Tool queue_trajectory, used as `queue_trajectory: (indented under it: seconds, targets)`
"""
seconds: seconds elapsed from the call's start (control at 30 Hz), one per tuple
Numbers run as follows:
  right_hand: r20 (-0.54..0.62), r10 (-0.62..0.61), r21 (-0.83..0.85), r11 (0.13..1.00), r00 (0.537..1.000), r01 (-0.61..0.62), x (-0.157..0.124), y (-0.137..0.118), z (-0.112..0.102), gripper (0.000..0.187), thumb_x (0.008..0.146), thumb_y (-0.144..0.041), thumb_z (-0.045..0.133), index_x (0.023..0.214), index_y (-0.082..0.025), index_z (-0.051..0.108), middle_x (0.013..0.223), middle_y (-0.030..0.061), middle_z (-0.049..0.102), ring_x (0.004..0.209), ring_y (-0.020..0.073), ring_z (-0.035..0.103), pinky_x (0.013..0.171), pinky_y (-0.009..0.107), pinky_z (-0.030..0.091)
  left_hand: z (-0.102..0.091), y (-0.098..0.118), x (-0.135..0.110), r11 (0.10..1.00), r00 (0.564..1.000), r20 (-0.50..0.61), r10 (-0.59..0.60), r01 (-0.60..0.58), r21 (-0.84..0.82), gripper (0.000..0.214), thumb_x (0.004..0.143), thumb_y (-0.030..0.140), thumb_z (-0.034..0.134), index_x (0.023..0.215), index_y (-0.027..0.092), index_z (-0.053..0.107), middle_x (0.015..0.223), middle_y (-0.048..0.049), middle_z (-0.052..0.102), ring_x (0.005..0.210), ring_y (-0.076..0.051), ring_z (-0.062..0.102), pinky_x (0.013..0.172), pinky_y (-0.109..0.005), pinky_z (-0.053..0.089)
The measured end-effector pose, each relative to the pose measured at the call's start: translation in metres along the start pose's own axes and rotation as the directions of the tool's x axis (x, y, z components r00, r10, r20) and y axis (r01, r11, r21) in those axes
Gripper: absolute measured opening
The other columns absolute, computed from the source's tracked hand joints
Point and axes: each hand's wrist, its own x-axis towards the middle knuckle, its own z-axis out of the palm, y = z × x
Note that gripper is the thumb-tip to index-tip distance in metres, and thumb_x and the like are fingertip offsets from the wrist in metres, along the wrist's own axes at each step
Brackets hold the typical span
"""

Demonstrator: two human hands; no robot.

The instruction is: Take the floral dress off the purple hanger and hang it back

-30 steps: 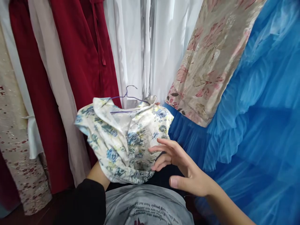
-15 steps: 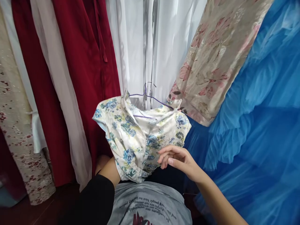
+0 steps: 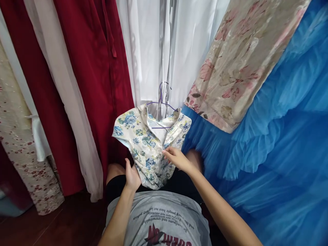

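A short-sleeved white blouse (image 3: 143,143) with blue, green and yellow flowers hangs on a thin purple wire hanger (image 3: 161,101) in front of me. Its lower part is bunched over my lap. My left hand (image 3: 133,177) is at the blouse's lower left edge, thumb stretched away from the cloth; its fingers go behind the fabric and are hidden. Just below the V of the neckline, my right hand (image 3: 175,158) pinches the front edge of the blouse between thumb and fingers.
Dark red cloth (image 3: 84,68) and a pale sheer strip (image 3: 66,89) hang at the left, beside a beige flower-dotted garment (image 3: 30,171). White drapery (image 3: 148,51) hangs behind the hanger. To the right are a pink-flowered beige garment (image 3: 230,75) and blue tulle (image 3: 287,164).
My right hand has moved left and closed on the blouse front. My left hand, hidden before, now shows at the lower left edge. The blouse's right shoulder has shifted left.
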Motion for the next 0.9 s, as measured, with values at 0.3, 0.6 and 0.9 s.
queue_trajectory:
  seconds: [0.3,0.6,0.9]
  targets:
    - [-0.312,-0.011,-0.128,0.991,0.950,-0.030,0.033,0.013,0.021,0.039,0.093,-0.054,0.054,0.071,-0.022,0.050,0.062,0.0006,0.061,0.056,0.0166,0.057,0.057,0.027,0.040,0.001,-0.027,-0.006,0.985,0.982,-0.169,-0.082,0.105,0.133,0.050,0.053,0.023,0.081,0.099,0.015,0.066,0.093,-0.0076,0.075,0.097,-0.031,0.070,0.090,-0.042,0.054]
    - [-0.253,-0.027,-0.095,0.995,0.967,0.003,0.034,0.017,0.029,0.024,0.087,-0.031,0.052,0.065,-0.022,0.047,0.055,-0.0016,0.054,0.054,0.0148,0.050,0.054,0.026,0.033,-0.007,-0.029,-0.002,0.987,0.985,-0.152,-0.083,0.103,0.123,0.044,0.055,0.021,0.073,0.096,0.016,0.062,0.088,-0.0057,0.072,0.098,-0.029,0.068,0.089,-0.040,0.053]
    - [-0.118,-0.006,0.091,0.996,0.993,0.017,-0.005,0.006,0.000,0.024,0.082,-0.032,0.057,0.061,-0.020,0.054,0.045,-0.0031,0.052,0.041,0.0103,0.042,0.046,0.023,0.030,-0.047,-0.009,0.023,0.823,0.852,-0.179,0.492,-0.388,0.415,0.049,0.069,0.025,0.077,0.110,0.022,0.052,0.111,-0.0073,0.063,0.097,-0.019,0.062,0.086,-0.031,0.049]
